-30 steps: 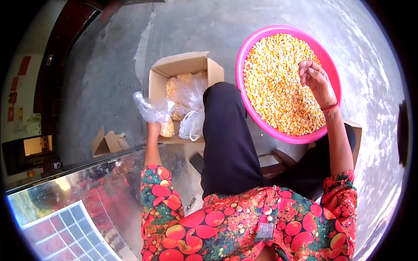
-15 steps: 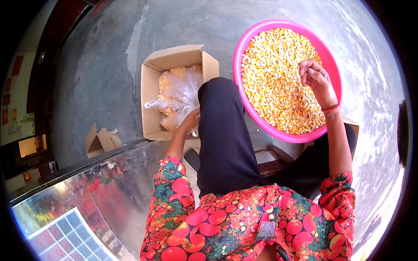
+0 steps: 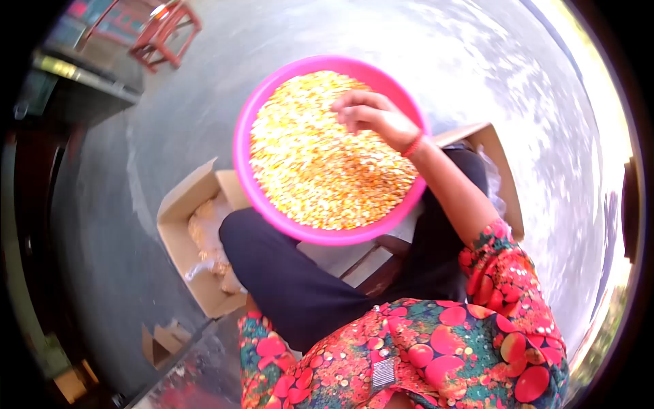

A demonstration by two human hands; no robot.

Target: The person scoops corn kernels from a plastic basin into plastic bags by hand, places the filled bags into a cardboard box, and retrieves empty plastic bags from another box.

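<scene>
A round pink basin (image 3: 240, 146) full of yellow corn kernels (image 3: 306, 150) stands in front of my knees. Over the kernels hovers my right hand (image 3: 378, 117), a red band round its wrist. Its fingers are bent and drawn together; what they hold, if anything, is too blurred to make out. My left hand is hidden behind my left knee; only a sliver of skin below the sleeve shows. Beside that knee is an open cardboard box (image 3: 178, 225) with bagged corn kernels (image 3: 204, 228) in it.
On my right, partly behind my leg, stands another cardboard box (image 3: 505, 170) with clear plastic (image 3: 492, 180) in it. A torn cardboard piece (image 3: 163, 341) lies on the floor at lower left. A red wooden stool (image 3: 163, 41) is far off at upper left.
My view has turned right, so the basin and left box appear further left. The right box and stool have come into view. My left hand has gone out of sight behind the knee.
</scene>
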